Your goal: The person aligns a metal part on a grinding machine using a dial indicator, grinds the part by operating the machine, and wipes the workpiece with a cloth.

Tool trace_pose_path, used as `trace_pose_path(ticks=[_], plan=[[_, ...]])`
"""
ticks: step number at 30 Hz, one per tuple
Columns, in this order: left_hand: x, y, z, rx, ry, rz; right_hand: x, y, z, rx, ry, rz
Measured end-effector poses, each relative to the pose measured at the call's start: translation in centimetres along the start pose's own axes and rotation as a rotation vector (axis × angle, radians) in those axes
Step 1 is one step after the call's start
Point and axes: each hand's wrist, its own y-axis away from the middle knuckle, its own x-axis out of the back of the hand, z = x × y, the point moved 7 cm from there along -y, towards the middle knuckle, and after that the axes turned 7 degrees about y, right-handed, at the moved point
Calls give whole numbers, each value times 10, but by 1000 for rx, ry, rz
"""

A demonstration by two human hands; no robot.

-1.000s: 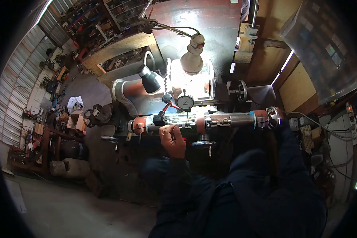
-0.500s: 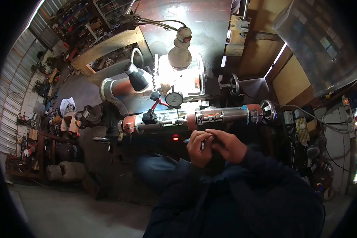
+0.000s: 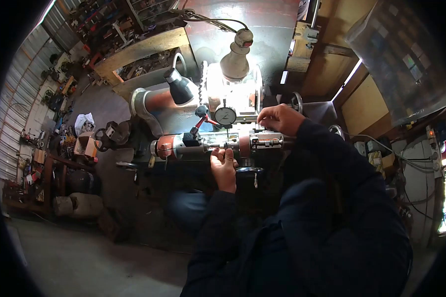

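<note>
At the machine's [image 3: 244,143] front edge, our left hand [image 3: 224,171] fronts the dial indicator [image 3: 225,116], right hand [image 3: 286,120] rightward; either's hold we cannot tell.

Machine workshop, dial gauge [image 3: 225,116], handwheel [image 3: 249,170], work lamp [image 3: 235,63], cluttered shelves [image 3: 134,15], corrugated wall [image 3: 16,101]

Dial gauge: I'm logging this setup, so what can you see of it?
The dial gauge has a round, pale face with dark markings, too small to read, and a dark rim. It faces the camera, with a thin stem pointing down. A red arm meets its lower left. The left hand is below it; whether the stem's tip touches anything is unclear.
</note>
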Motion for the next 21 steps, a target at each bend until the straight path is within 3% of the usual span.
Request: trace_pose_path(ticks=[3, 6, 13, 21], plan=[[3, -9, -6, 36, 10, -75, -9, -2, 0, 167, 11, 105], [-6, -17, -5, 73, 79, -225, -10, 15, -10, 113, 27, 186], [-12, -19, -3, 35, -33, -248, -25, 59, -33, 45, 25, 313], [3, -16, -1, 53, -239, -45, -30, 75, -33, -14, 37, 450]])
